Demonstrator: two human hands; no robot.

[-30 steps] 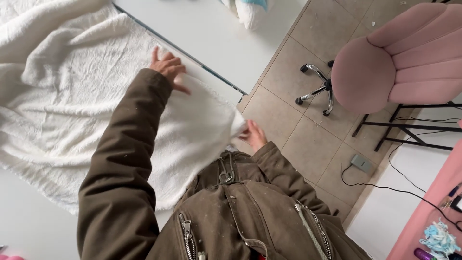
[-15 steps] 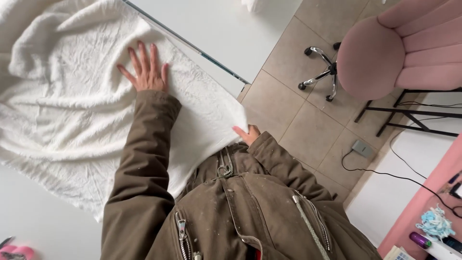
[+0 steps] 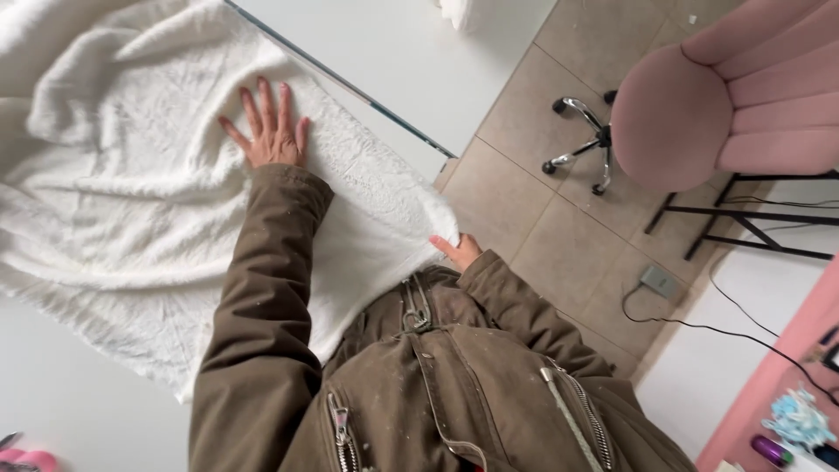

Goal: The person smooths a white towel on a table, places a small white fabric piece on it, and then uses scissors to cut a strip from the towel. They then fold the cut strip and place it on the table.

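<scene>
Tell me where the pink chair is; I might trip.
The pink chair stands at upper right in the head view, on the tiled floor beyond the white table.

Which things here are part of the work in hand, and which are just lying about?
In hand:
- fluffy white fabric blanket spread on the white table
- left hand pressed flat on it
- right hand gripping its corner at the table edge

Lying about:
- pink padded swivel chair
- black cable and small grey box on the tiled floor
</scene>
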